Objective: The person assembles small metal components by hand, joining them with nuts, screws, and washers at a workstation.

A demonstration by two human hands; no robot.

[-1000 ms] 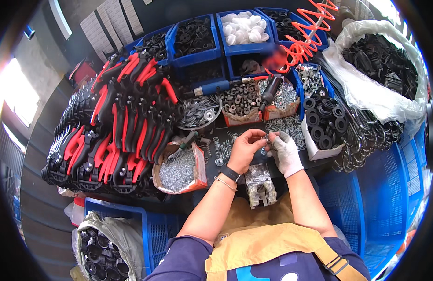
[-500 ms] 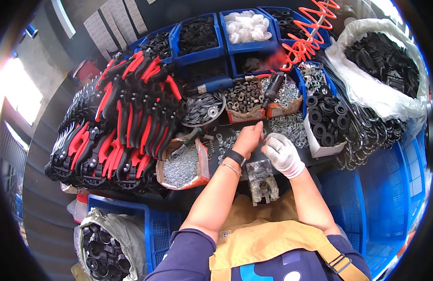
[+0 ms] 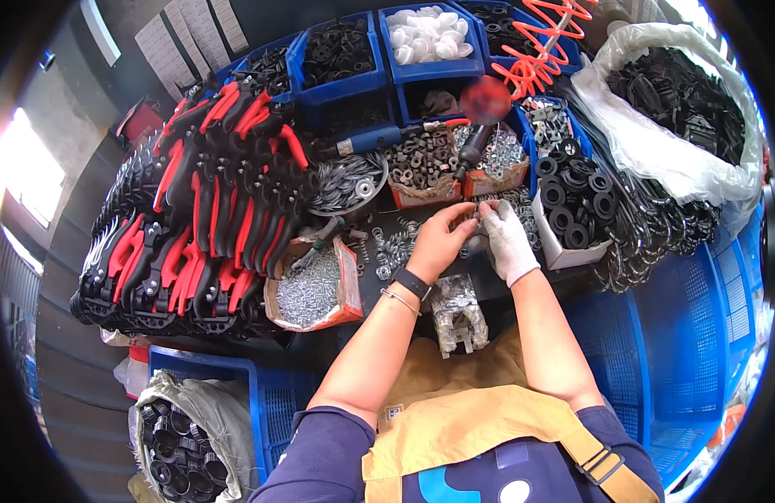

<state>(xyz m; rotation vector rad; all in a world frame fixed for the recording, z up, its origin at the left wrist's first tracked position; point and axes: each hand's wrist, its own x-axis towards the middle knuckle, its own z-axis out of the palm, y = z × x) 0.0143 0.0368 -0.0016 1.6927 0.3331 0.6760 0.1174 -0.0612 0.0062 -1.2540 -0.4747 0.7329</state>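
Observation:
My bare left hand (image 3: 440, 241), with a black band on its wrist, is closed in a pinch above the loose metal springs (image 3: 393, 253). Beside it, my right hand (image 3: 508, 241) in a white glove is closed too, its fingertips meeting the left ones. Whatever lies between the fingertips is too small and too covered to name. Just below the hands, near the bench edge, sits a worn metal fixture (image 3: 456, 303) with a forked front. Beyond the hands are an open box of dark metal nuts (image 3: 419, 163) and a box of small silvery parts (image 3: 503, 152).
Stacked black-and-red clamps (image 3: 216, 214) fill the left side. A box of small metal pins (image 3: 308, 293) stands near my left forearm. Black rings (image 3: 576, 205) fill a white box at right. A dark power tool (image 3: 476, 147) and a coiled red hose (image 3: 542, 54) lie beyond.
Both hands have come together and reached slightly farther forward; the left one has turned so its fingers point to the right. The whole view has shifted a little.

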